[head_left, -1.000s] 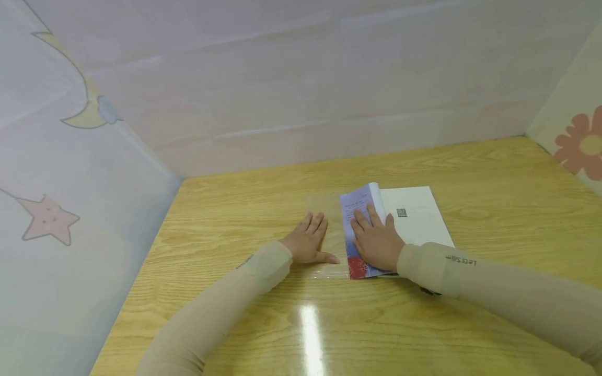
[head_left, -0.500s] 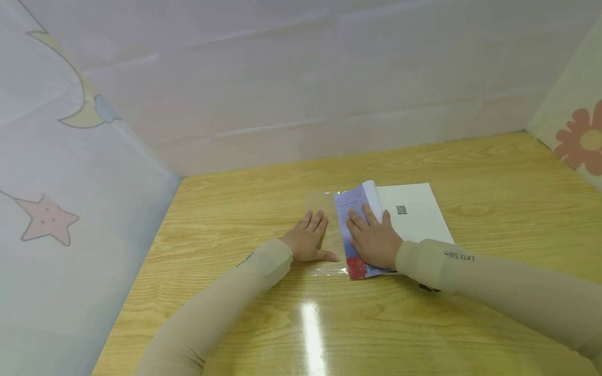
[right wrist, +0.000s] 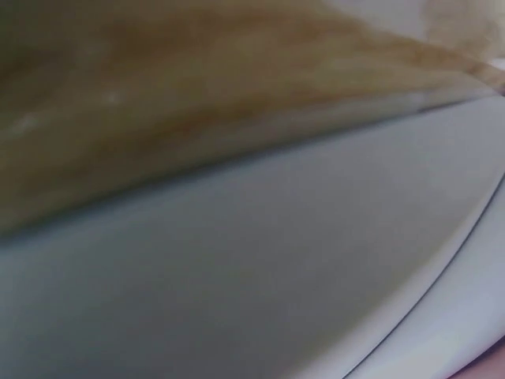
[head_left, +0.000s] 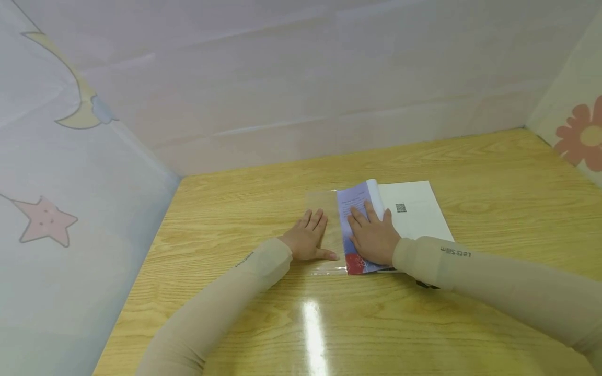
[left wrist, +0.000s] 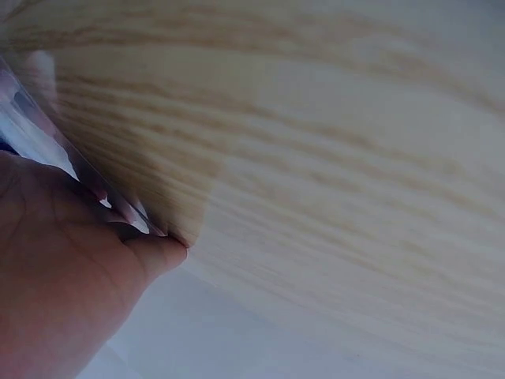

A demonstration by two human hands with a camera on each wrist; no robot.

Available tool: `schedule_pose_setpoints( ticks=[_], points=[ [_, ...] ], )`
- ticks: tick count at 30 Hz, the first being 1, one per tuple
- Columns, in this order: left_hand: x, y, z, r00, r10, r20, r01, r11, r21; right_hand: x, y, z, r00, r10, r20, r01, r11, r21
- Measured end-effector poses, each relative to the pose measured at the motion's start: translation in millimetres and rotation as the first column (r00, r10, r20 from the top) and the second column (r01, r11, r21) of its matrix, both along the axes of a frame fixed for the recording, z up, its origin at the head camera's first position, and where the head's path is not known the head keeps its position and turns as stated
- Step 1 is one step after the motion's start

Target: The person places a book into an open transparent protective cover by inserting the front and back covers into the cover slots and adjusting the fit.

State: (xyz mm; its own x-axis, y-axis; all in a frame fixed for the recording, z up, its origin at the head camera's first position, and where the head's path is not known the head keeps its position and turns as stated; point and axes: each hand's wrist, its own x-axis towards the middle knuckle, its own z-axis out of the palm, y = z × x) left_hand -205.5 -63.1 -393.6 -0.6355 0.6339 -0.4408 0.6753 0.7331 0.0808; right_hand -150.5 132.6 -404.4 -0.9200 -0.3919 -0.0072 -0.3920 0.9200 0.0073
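In the head view my left hand [head_left: 305, 240] lies flat on a clear plastic sheet [head_left: 322, 197], thumb stretched out to the right. My right hand [head_left: 376, 240] rests with spread fingers on the purple cover [head_left: 350, 201] of a thin book. That cover is turned over to the left, its spine side curling up, and has a red patterned lower corner. To the right lies the book's white page [head_left: 416, 201], printed with a small QR code. The left wrist view catches the left hand [left wrist: 79, 260] from its thumb side. A white page [right wrist: 237, 268] fills much of the right wrist view.
The book and sheet lie on a wood-grain table [head_left: 226, 209]. A pale wall covering [head_left: 282, 78] stands behind it, with a moon and star drawn at left and a flower [head_left: 585, 136] at right. Light reflects off the table's front.
The purple cover's upper left corner slid left over the plastic, then back slightly right. My right hand shifted slightly left with it; my left hand stayed in place.
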Motion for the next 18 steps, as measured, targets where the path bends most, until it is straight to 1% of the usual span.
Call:
schedule_pose_setpoints(
  ticks=[3,6,9,11,18],
  points=[
    [0.3,-0.2,0.6,1.0,-0.003,0.001,0.003,1.0,-0.001,-1.6,0.4,-0.2,0.999,-0.03,0.026,0.031,0.999,-0.025],
    [0.6,-0.3,0.7,1.0,0.003,0.006,-0.003,1.0,-0.001,-4.0,2.2,-0.5,0.995,-0.067,0.077,0.071,0.996,-0.053],
    [0.8,-0.3,0.7,1.0,0.012,0.016,-0.012,1.0,0.001,-4.3,4.6,3.1,0.987,-0.09,0.13,0.101,0.991,-0.081],
    [0.8,-0.3,0.9,1.0,0.013,0.017,-0.013,1.0,0.001,-3.6,5.4,6.1,0.984,-0.095,0.15,0.11,0.989,-0.095],
    [0.0,-0.4,0.0,1.0,0.006,-0.003,-0.006,1.0,-0.005,-2.4,3.2,10.8,0.985,-0.083,0.149,0.097,0.991,-0.096]
  ],
)
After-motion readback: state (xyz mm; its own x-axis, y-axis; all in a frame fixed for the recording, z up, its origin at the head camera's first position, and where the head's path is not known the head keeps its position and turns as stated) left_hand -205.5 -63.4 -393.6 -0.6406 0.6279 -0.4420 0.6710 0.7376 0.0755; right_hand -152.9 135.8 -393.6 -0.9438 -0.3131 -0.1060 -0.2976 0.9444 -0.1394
